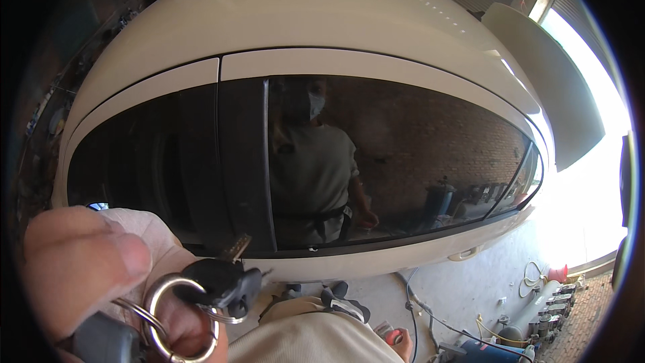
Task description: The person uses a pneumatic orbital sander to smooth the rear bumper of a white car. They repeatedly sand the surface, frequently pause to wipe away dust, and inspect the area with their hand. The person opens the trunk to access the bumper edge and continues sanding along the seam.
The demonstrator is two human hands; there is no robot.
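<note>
Close up at the lower left, my left hand (87, 262) is closed around a bunch of keys. From it hang a metal key ring (153, 316), a black-headed key (208, 281) with its blade pointing up, and a dark grey fob (107, 339) partly hidden by the fingers. Low down, right of my body, my right hand (404, 345) grips a small red object (394, 337) with a pale part; its kind is too small to tell. Just beyond both hands stands a beige car (282, 13), its dark side window (396, 154) closed and reflecting a person.
An open car panel (547, 87) sticks out at the far right. On the floor to the right lie hoses (413, 296), a grey cylinder (531, 312) and a blue tank (487, 351). A brick surface (588, 323) and a bright opening (584, 195) lie beyond.
</note>
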